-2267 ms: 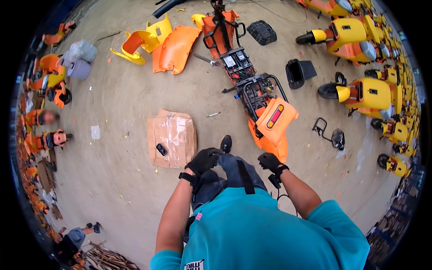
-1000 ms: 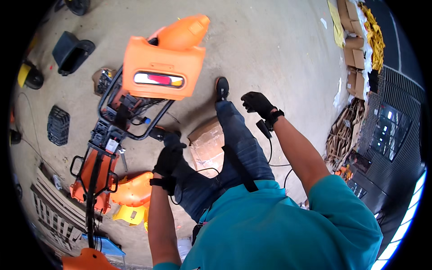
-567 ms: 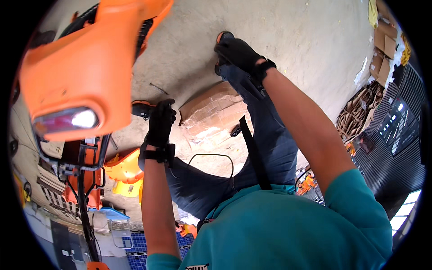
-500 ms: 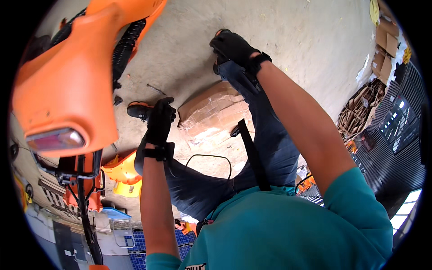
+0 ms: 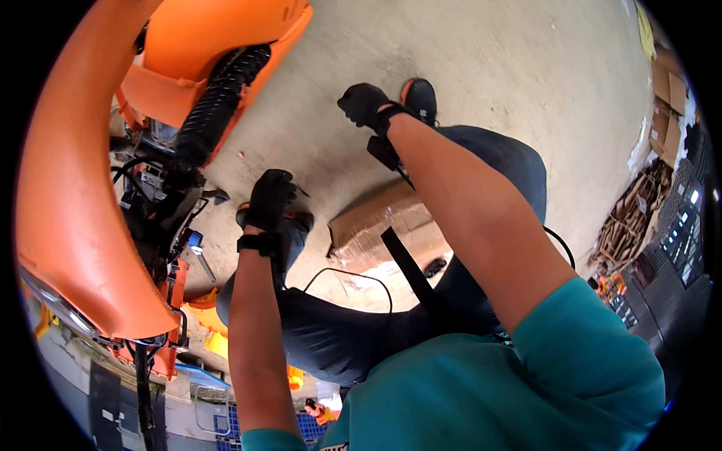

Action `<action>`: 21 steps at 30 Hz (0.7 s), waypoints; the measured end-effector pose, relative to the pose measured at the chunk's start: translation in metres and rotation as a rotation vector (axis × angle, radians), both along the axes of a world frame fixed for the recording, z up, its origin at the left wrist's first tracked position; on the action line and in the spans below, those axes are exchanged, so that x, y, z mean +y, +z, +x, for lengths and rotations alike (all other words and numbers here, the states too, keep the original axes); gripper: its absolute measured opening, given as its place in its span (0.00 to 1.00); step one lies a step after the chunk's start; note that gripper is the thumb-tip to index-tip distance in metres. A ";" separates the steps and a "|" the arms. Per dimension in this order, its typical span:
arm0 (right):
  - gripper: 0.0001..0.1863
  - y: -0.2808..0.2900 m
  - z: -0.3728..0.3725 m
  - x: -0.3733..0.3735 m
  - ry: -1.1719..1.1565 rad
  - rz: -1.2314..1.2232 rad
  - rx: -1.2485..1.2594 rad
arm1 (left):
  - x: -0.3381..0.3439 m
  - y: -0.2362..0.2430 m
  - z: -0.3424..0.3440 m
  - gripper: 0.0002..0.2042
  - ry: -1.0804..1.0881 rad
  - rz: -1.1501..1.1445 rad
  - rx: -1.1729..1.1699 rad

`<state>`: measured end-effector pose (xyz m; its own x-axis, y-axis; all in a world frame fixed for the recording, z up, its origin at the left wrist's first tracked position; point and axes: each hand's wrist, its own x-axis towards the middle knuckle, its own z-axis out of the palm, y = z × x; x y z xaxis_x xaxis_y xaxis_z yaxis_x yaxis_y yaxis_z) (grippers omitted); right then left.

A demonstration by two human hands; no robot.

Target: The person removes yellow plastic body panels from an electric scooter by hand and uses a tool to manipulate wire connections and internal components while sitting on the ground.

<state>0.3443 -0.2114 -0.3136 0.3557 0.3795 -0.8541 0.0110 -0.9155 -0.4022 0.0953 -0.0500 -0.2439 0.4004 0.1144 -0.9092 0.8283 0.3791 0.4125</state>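
My left hand [image 5: 269, 199], in a black glove, is raised in front of my left leg with its fingers curled in. A thin dark tip [image 5: 302, 192] shows beside it; whether the hand holds it or it lies on the floor behind, I cannot tell. My right hand [image 5: 365, 105], gloved too, is closed in a fist over the concrete floor, nothing showing from it. Nearest my left hand stands a vehicle with orange body panels [image 5: 75, 203], a black ribbed spring-like part [image 5: 222, 101] and exposed dark mechanical parts [image 5: 162, 218].
A flattened cardboard piece [image 5: 380, 225] lies on the floor between my legs. Left of my left leg are a slim tool [image 5: 203, 263] and yellow-orange plastic parts [image 5: 214, 323]. Cardboard boxes [image 5: 665, 113] and a stack of folded cardboard [image 5: 635, 203] line the right side.
My view has shifted, bringing the vehicle's exposed inner parts into sight. My right hand has come away from my right knee and foot. My right leg now bends outward; my left fingers curl tighter.
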 end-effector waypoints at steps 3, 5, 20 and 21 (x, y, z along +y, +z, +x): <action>0.20 -0.019 -0.017 0.022 0.034 0.093 -0.131 | 0.004 -0.032 0.000 0.07 0.076 -0.071 -0.011; 0.19 -0.036 -0.026 0.035 0.016 0.128 -0.145 | 0.001 -0.081 -0.016 0.08 0.186 -0.219 -0.144; 0.16 -0.120 -0.124 0.031 0.325 0.265 -0.484 | -0.032 -0.163 -0.053 0.19 0.068 0.906 0.270; 0.17 -0.113 -0.116 0.030 0.488 0.184 -0.401 | -0.035 -0.160 -0.059 0.23 0.040 0.969 0.156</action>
